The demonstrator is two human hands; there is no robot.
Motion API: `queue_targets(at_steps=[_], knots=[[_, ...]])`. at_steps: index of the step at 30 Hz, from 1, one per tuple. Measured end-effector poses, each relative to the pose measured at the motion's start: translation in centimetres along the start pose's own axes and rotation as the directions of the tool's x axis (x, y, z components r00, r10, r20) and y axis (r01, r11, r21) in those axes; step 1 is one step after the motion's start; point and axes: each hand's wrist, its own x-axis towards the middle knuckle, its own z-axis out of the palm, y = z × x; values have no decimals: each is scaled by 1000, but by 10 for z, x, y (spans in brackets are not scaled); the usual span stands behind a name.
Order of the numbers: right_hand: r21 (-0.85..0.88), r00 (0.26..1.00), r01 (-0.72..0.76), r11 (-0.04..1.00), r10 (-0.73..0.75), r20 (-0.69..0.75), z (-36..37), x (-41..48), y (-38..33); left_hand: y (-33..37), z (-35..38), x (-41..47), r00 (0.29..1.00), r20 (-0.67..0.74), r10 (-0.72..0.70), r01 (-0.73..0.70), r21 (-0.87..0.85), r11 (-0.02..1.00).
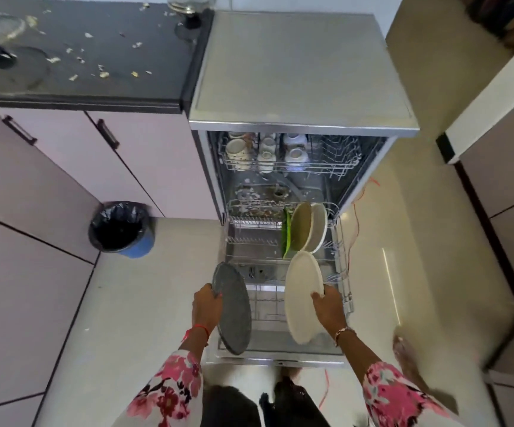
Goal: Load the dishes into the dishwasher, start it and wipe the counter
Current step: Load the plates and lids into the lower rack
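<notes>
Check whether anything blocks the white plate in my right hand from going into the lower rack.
Nothing visible does. The white plate in the right hand is over bare wires of the lower rack; the loaded plates stand farther back.

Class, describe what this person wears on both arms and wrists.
The left sleeve and right sleeve are white with pink and dark flowers. A red thread circles the left wrist, a beaded bracelet the right.

Home kitchen: dishwasher (303,131), counter (80,87), cabinets (145,161)
</notes>
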Motion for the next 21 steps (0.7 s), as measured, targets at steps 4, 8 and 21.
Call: queue_targets(at_steps=[4,8,21], knots=[[-27,999,20,999,-19,41,-19,15,12,21,30,0,999,-15,41,-40,22,999],[-73,997,38,997,-33,64,-23,38,28,37,51,11,997,-26,79,-78,52,996],[-119,986,20,993,-39,-162,-15,171,67,45,128,152,993,-61,103,-104,-26,994]])
